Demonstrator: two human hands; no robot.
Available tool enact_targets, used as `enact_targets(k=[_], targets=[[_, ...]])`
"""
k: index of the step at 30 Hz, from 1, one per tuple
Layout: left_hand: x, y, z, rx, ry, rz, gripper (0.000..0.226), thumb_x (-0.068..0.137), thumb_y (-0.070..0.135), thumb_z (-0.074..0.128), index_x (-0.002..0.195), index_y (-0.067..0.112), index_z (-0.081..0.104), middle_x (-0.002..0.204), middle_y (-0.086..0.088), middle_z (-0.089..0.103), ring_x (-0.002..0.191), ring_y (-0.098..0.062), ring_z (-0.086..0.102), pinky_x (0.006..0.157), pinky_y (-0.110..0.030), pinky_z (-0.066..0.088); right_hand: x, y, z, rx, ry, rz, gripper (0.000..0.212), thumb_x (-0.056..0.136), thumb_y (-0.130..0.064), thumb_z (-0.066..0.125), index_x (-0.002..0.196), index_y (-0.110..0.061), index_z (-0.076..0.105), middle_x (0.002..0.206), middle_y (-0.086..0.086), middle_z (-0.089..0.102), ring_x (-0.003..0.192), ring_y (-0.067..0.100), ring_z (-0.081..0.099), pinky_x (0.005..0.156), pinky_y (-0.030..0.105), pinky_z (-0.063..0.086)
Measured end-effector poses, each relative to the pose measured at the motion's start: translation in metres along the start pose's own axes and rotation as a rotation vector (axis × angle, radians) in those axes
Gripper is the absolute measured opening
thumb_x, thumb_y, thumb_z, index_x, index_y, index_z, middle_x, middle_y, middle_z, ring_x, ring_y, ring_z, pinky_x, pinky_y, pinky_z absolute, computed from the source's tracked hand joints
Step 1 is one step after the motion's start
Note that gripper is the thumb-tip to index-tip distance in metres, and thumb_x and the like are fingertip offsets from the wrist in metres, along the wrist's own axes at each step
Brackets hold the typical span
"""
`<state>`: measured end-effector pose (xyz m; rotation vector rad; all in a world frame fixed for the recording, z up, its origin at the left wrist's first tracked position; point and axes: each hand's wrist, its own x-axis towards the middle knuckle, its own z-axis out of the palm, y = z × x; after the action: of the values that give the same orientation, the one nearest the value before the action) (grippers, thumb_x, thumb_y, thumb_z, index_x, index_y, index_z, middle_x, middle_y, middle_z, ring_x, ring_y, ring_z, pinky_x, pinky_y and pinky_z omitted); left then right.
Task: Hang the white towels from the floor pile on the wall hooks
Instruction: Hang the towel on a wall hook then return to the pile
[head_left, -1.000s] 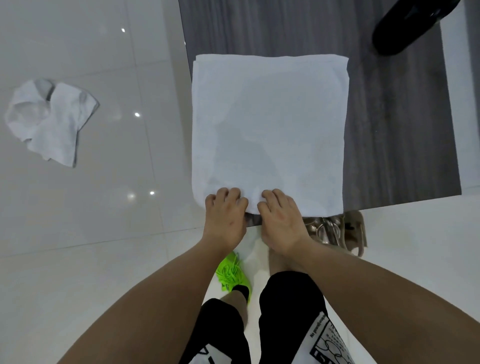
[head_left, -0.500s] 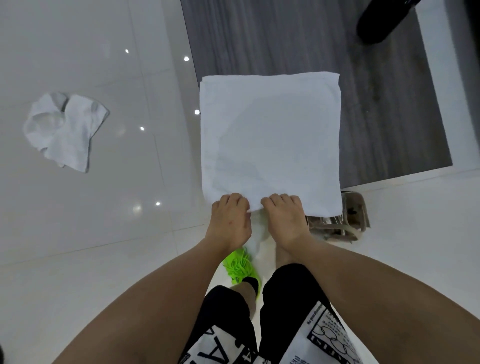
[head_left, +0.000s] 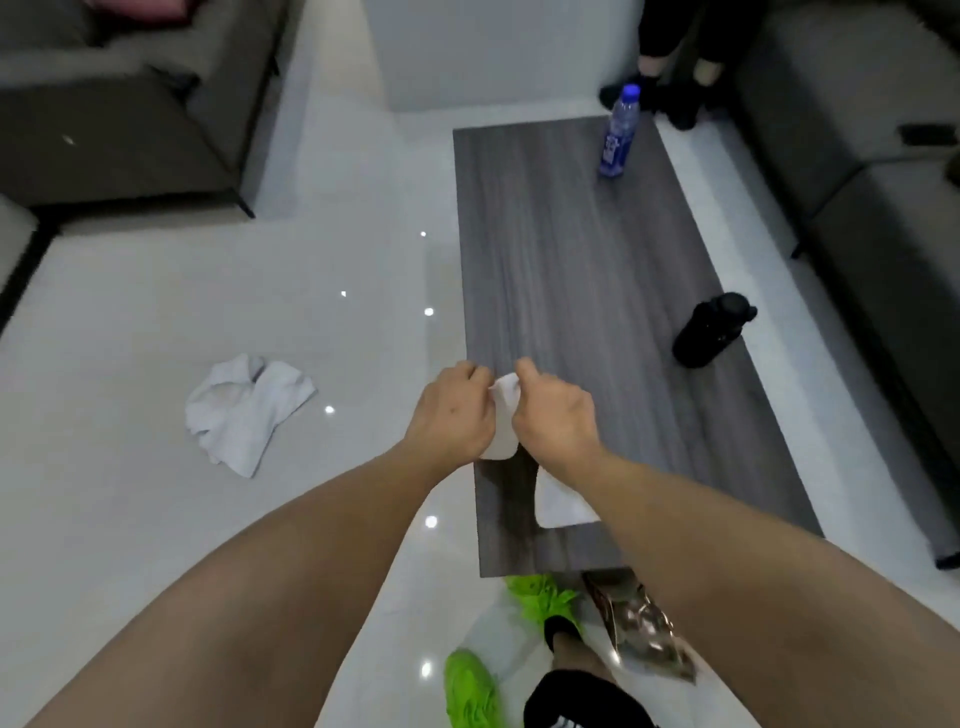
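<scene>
Both hands hold one white towel (head_left: 505, 415) above the near end of a grey wooden table (head_left: 587, 291). My left hand (head_left: 451, 415) and my right hand (head_left: 556, 418) grip its upper edge close together, fingers curled. The cloth hangs bunched between and below them; a lower fold shows under my right wrist. A second white towel (head_left: 244, 413) lies crumpled on the pale tile floor to the left. No wall hooks are in view.
A blue water bottle (head_left: 619, 132) stands at the table's far end, a black bottle (head_left: 709, 332) near its right edge. Grey sofas flank the room at left (head_left: 119, 109) and right (head_left: 872, 171). Another person's feet (head_left: 670, 88) stand beyond the table.
The towel lay spread flat on the table with both hands at its near edge. It is now lifted and gathered between my hands. The view has risen and shows more of the room.
</scene>
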<state>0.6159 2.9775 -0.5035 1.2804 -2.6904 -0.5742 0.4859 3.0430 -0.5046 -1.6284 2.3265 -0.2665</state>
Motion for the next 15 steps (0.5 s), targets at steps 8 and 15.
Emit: enact_targets(k=[8, 15], targets=[[0.073, 0.013, -0.189, 0.072, 0.275, -0.121, 0.035, 0.099, 0.017, 0.038, 0.128, 0.014, 0.054, 0.132, -0.005, 0.051, 0.112, -0.026, 0.052, 0.094, -0.040, 0.047, 0.093, -0.088, -0.156, -0.074, 0.259, -0.238, 0.021, 0.097, -0.012, 0.038, 0.115, -0.018, 0.048, 0.070, 0.003, 0.056, 0.060, 0.026, 0.049, 0.056, 0.031, 0.033], [0.072, -0.013, -0.339, 0.140, 0.536, -0.277, 0.034, 0.095, 0.015, 0.038, 0.125, 0.015, 0.055, 0.127, -0.005, 0.052, 0.110, -0.028, 0.051, 0.093, -0.044, 0.046, 0.137, -0.187, -0.256, -0.022, 0.378, -0.554, 0.016, 0.089, -0.006, 0.038, 0.097, -0.018, 0.045, 0.067, 0.005, 0.052, 0.062, 0.032, 0.050, 0.057, 0.033, 0.033]])
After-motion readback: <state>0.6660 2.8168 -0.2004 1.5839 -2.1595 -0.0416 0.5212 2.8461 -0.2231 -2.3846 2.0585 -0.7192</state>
